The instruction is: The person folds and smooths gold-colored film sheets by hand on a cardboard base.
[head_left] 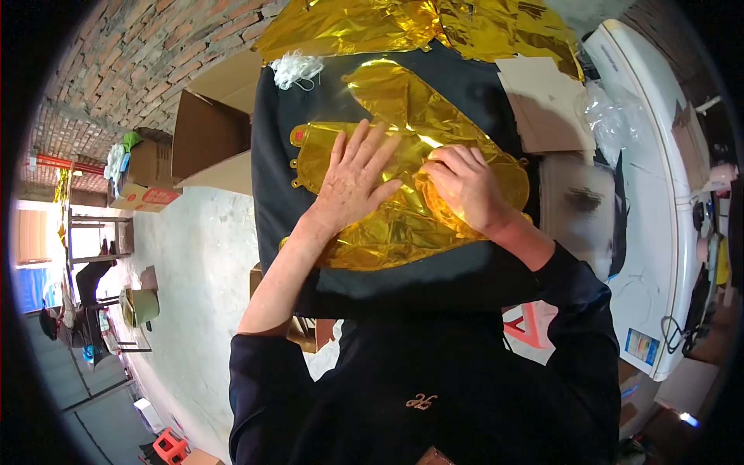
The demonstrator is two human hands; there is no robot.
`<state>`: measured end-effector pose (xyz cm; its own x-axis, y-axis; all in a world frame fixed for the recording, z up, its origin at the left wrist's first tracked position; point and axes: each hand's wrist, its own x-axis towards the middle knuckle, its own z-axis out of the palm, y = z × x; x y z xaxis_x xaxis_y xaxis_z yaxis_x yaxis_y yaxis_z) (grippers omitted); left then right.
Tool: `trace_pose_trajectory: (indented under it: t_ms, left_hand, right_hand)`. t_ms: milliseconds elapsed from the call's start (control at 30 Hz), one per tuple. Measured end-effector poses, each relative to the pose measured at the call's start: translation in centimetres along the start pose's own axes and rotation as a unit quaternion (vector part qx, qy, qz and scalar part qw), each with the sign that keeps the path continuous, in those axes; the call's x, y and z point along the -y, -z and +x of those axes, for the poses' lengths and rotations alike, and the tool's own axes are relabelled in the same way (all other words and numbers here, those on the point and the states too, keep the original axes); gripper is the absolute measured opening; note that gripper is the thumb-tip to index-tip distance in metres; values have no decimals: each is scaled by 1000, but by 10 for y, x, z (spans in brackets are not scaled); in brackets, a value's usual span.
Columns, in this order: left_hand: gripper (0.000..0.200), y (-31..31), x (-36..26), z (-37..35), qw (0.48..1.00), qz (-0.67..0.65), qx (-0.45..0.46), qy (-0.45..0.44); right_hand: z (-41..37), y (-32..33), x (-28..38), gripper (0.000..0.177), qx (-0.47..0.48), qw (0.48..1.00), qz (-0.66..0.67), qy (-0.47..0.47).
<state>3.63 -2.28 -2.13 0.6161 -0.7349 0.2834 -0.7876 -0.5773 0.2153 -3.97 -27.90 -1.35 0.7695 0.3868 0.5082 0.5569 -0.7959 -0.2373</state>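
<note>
A flat, uninflated gold foil balloon [387, 97] with small tabs along its edge lies wrinkled on a black cloth-covered surface [271, 194]. My left hand [350, 186] rests palm down on its left part, fingers stretched out and spread. On the right part, my right hand [469, 190] is closed, its fingers curled around a bunched, crumpled fold of the foil. The fingertips are partly hidden behind the hand and the foil.
More gold foil [349, 29] covers the far edge. A bundle of white strings [296, 70] sits at the far left corner. Cardboard [546, 105] and clear plastic [612, 120] lie to the right, beside a white appliance [647, 209]. An open cardboard box [205, 139] stands left.
</note>
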Motion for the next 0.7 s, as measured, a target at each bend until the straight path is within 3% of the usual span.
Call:
trace_pose_trajectory:
  t_ms: [400,600,700]
  left_hand:
    - [64,-2,-12,11,996,43,54,-52]
    - [64,-7,-14,8,996,44,67,-45]
    - [64,-8,-13,7,996,42,61,-47]
  right_hand:
    - [-10,-12,-3,26,-5,998,-54,8]
    - [-5,14,-8,16,24,995,90,38]
    - [5,21,-37,11,-7,992,126,6]
